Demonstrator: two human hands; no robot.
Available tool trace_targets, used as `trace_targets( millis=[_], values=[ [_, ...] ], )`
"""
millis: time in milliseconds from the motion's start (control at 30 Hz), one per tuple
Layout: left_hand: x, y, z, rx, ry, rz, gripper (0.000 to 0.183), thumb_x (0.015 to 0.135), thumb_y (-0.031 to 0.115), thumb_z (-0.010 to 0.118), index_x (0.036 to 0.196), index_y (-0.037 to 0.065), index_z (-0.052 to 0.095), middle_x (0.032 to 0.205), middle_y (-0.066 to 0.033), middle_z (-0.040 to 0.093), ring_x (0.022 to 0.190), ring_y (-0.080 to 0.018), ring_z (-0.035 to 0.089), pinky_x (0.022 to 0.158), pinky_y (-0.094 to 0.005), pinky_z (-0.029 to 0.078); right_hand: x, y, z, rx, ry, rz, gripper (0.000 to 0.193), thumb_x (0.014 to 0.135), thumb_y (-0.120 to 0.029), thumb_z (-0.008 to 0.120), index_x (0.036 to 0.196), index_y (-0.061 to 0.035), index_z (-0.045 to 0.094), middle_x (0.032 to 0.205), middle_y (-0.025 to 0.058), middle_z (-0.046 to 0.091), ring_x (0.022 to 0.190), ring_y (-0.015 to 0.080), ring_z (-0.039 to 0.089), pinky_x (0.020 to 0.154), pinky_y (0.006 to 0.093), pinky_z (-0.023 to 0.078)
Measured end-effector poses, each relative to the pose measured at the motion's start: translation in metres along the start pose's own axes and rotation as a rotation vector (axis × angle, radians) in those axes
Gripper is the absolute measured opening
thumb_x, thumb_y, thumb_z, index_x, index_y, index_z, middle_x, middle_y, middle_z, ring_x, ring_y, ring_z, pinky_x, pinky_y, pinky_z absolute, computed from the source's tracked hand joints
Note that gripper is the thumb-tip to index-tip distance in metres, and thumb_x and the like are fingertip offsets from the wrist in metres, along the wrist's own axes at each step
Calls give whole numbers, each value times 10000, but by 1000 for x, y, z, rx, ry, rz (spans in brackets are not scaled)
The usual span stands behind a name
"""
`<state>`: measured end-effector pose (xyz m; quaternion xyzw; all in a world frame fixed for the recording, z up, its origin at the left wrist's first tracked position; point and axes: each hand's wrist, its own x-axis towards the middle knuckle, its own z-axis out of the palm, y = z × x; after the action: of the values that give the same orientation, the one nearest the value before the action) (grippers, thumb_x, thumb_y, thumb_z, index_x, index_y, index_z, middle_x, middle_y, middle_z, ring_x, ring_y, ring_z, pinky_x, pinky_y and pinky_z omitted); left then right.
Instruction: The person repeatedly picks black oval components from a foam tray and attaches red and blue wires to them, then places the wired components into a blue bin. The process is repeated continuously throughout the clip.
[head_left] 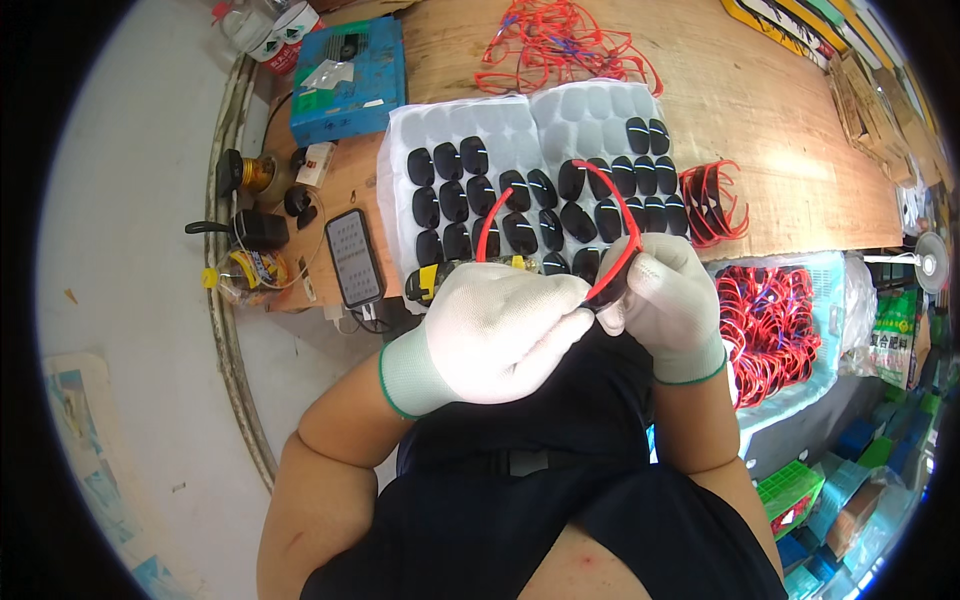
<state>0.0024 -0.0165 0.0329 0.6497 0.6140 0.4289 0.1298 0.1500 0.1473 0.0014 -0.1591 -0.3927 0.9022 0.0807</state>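
Observation:
Both my hands wear white knit gloves with green cuffs. A red glasses frame [633, 230] is held between them, its two temples pointing away from me. My left hand [505, 335] is closed on its left part and hides most of the front. My right hand [670, 295] pinches the right side, where a dark lens [612, 291] shows at the rim. Just beyond lies a white moulded sheet [510, 118] with rows of loose dark lenses [453, 200]. A yellow and black tool [428, 281] is partly hidden behind my left hand.
Red frames lie in a tangled pile [560, 50] at the back. A row of red glasses [714, 204] stands right of the sheet. A blue crate [832, 300] of red glasses sits lower right. At left are a phone [355, 258], a blue box [370, 85] and a black cube-shaped device [262, 229].

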Motion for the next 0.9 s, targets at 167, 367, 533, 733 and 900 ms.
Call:
trace_targets(
  millis=[167, 367, 533, 733, 900],
  values=[
    [-2, -3, 10, -156, 163, -27, 98, 902, -7, 591, 845, 26, 664, 645, -51, 625, 545, -206, 635, 515, -300, 485, -6, 1, 12, -28, 18, -75, 270, 921, -155, 613, 957, 107, 668, 776, 127, 659, 600, 150, 585, 558, 275, 471],
    [0, -2, 3, -426, 60, -246, 148, 1013, 95, 536, 1067, -20, 613, 784, -59, 680, 628, -102, 642, 581, -250, 513, -15, -8, 26, -211, 83, -159, 139, 859, -9, 597, 961, 56, 665, 741, 101, 652, 640, 128, 603, 591, 252, 480],
    [8, 7, 3, -452, 33, -229, 235, 975, 68, 571, 1186, -34, 552, 847, -79, 690, 649, -133, 658, 604, -258, 526, -13, -12, 30, -400, 96, -135, 108, 891, -70, 624, 893, 34, 652, 736, 69, 650, 635, 98, 577, 589, 240, 459],
    [7, 19, 14, 59, 118, -1, 311, 804, -61, 636, 1101, -141, 589, 857, -166, 657, 580, -247, 667, 531, -287, 527, -16, -15, 25, -423, 55, -130, 134, 899, -88, 613, 806, 7, 632, 703, 47, 626, 625, 91, 567, 579, 233, 453],
    [14, 21, 13, 49, 169, 5, 283, 777, -57, 629, 1060, -55, 635, 739, -104, 650, 530, -236, 643, 504, -315, 512, -15, -19, 24, -445, 7, -152, 147, 892, -72, 615, 768, 8, 624, 703, 41, 627, 630, 81, 556, 589, 228, 442]
  ],
)
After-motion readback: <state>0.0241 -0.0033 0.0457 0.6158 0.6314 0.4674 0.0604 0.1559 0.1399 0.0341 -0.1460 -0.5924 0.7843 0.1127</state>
